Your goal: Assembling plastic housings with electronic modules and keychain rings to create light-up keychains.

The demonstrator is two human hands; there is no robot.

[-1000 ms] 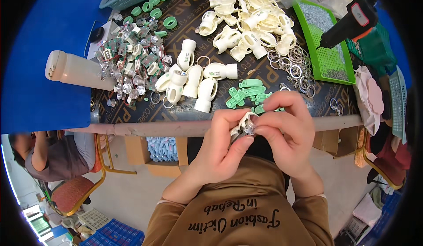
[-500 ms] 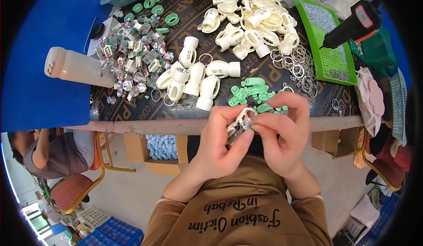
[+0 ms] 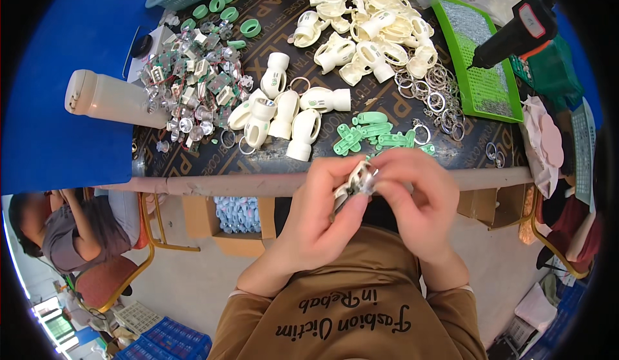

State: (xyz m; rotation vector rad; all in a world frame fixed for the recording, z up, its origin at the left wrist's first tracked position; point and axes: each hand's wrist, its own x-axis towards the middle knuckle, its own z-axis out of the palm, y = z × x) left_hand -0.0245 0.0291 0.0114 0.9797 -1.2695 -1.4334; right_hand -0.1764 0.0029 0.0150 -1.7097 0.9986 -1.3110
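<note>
My left hand is closed round a cream plastic shell of a small flashlight, just in front of the table's near edge. A shiny silver-clear reflector shows at the shell's right end. Against that end, my right hand pinches the reflector part; its fingertips are slightly blurred and partly hide it. Just beyond my hands lies a small pile of green plastic strips. Several cream flashlight bodies rest to the left of these strips.
Reflector and circuit assemblies are heaped at left beside a whitish bottle. Cream shells pile up at the back, near metal key rings. At right, a black electric screwdriver lies over a green tray of small screws.
My right hand has turned, its raised fingers coming down over the reflector end, uncovering more green strips and a key ring. The left hand keeps its hold. A seated person at left has shifted.
</note>
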